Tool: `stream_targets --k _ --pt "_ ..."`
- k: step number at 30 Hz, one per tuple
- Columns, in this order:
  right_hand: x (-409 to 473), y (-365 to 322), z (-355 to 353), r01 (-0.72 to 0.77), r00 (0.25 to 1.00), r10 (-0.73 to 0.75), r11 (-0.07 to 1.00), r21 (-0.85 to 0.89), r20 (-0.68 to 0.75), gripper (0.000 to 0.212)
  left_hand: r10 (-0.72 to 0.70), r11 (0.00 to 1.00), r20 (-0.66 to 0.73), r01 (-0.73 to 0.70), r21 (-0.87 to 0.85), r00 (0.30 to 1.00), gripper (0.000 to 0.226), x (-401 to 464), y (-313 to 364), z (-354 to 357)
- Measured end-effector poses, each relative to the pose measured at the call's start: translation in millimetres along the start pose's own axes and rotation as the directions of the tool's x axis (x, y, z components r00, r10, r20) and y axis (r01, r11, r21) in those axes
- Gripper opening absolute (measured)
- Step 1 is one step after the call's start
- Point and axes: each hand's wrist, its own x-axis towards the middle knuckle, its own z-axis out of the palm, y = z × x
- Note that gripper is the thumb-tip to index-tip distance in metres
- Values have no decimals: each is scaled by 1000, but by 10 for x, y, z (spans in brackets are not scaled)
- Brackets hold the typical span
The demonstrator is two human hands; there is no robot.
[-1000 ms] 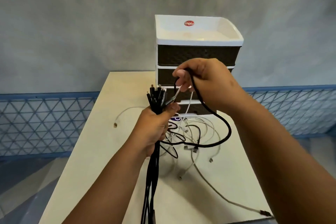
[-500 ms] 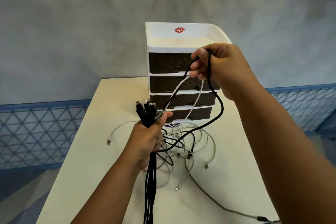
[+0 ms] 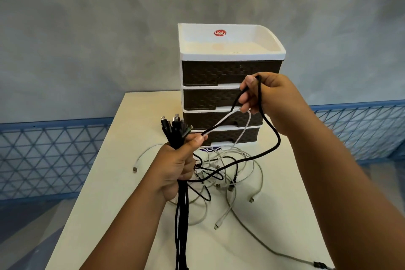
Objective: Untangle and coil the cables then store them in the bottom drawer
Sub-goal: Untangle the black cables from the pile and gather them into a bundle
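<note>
I count one drawer unit (image 3: 230,85) with four drawers, on one bench (image 3: 122,160). Two hands work; the tangled cables (image 3: 221,173) defy counting.

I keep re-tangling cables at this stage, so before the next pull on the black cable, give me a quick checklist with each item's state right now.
1. Left hand grips the black cable bundle firmly: ok.
2. Right hand holds the black cable loop: ok.
3. Only the black cable in the right hand: not ok, a white cable is pinched there too.
4. Black cable free of the cable pile on the table: not ok, it runs through it.
5. Bottom drawer open for storing: not ok, shut.
6. Which plug ends the black cable: cannot tell.
</note>
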Motion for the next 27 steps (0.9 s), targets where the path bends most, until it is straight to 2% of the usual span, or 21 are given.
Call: stream_targets --k 3,6,9,11,13,16,18,20,21,23,25,26,27 --pt "-53 78 -61 -49 998 45 991 123 40 26 -9 1000 -15 9 23 1000 26 -4 15 -6" --pt "-103 173 -112 -87 995 71 965 249 71 24 8 999 -50 -6 33 999 35 -13 7 -4" --pt "-144 305 -150 -91 996 82 953 290 41 21 24 1000 -70 -24 9 997 42 -15 -3 -8" --pt "-178 381 -181 -98 995 88 939 330 48 20 16 1000 -50 -17 -12 999 37 -25 5 -6" --pt "-222 415 -224 -104 992 68 921 375 108 19 -25 1000 -4 25 -15 1000 27 -37 19 1" --pt "-277 381 -272 -143 972 46 892 428 230 25 -115 992 62 111 59 992 30 -62 34 19" --pt "-295 329 -279 -218 950 86 871 441 299 32 -142 985 100 131 109 985 30 -84 26 58" --pt "-300 273 -259 -316 919 156 840 440 363 39 -144 981 123 125 149 982 20 -106 18 110" --pt "-303 240 -249 -346 908 189 841 416 373 43 -143 978 128 119 173 981 19 -113 12 132" --pt "-302 187 -241 -324 912 225 907 268 342 43 -134 971 126 105 215 983 20 -124 3 163" --pt "-302 148 -235 -216 930 219 975 -43 294 26 -114 970 117 85 229 987 13 -128 -6 178" --pt "-295 130 -230 -143 939 212 956 -256 270 17 -102 972 107 75 224 989 9 -131 -11 182" --pt "-287 116 -232 -74 947 206 887 -457 247 10 -85 974 98 62 217 992 7 -124 -25 175"
